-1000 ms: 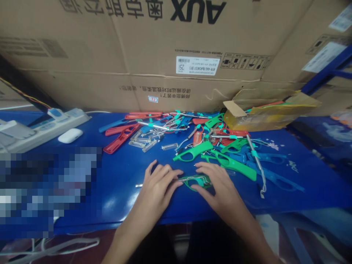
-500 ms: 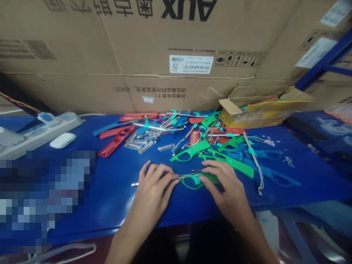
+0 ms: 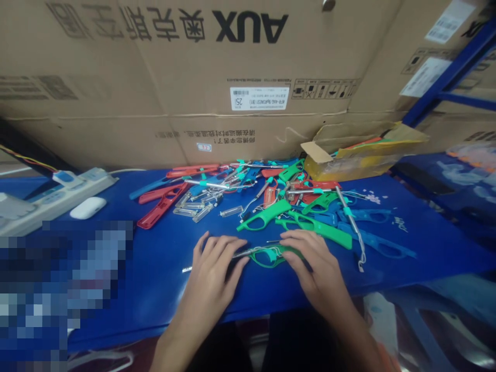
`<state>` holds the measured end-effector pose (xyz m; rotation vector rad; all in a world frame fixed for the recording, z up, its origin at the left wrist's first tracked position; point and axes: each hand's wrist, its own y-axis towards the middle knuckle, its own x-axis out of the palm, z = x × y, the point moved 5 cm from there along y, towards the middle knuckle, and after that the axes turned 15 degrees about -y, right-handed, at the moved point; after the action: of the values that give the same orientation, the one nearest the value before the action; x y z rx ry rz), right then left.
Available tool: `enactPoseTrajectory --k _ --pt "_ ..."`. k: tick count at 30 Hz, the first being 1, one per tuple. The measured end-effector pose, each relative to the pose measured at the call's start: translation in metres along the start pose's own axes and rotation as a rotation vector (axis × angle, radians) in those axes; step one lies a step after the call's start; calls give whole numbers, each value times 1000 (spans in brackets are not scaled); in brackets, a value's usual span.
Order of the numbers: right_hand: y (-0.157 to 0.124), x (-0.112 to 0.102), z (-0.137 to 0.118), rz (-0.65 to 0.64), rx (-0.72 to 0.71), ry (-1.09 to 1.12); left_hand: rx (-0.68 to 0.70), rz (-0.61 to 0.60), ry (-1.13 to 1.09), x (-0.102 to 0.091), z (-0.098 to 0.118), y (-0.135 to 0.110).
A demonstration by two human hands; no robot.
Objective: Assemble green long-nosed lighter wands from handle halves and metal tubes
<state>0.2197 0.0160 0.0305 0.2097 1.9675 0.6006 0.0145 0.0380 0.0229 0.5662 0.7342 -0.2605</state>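
In front of me lies a green lighter handle half point(image 3: 267, 263), with a teal trigger and thin white wires inside its loop. From it a metal lighter tube point(image 3: 242, 253) runs left beneath my left hand point(image 3: 217, 266), and its silver tip shows beyond the knuckles. The thumb and fingers of that hand sit on either side of the tube, closed loosely about it. My right hand point(image 3: 315, 258) grips the handle's right end between thumb and fingers, hiding much of that end. A thin metal piece point(image 3: 273, 241) sticks out by the right fingertips.
Behind my hands lie loose green handles point(image 3: 329, 232), red handles point(image 3: 163, 206), blue handles point(image 3: 380, 243) and clear plastic tanks point(image 3: 231, 211). An opened carton point(image 3: 349, 165) stands back right. A power strip point(image 3: 89, 183) and white case point(image 3: 88, 207) are left. A big cardboard box point(image 3: 155, 113) walls the back.
My left thumb and fingertips have parted from a tight pinch at the wires and shifted slightly left, exposing more of the tube. My right hand keeps its hold; the view has tilted slightly.
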Motion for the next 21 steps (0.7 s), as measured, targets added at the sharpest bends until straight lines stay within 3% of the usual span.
enactPoseTrajectory --k 9,13,15,18,21 --pt "2 -6 -1 98 1 55 28 14 -14 -2 -5 -2" --pt "-9 -24 -6 234 13 42 32 31 -24 -3 -6 -2" --pt "-21 -36 -5 233 8 -14 33 44 -31 -4 -5 -1" --pt "-42 -61 18 255 109 -149 39 31 -37 -4 -2 -1" --pt "-56 -87 61 285 348 -337 38 14 -34 -3 0 -1"
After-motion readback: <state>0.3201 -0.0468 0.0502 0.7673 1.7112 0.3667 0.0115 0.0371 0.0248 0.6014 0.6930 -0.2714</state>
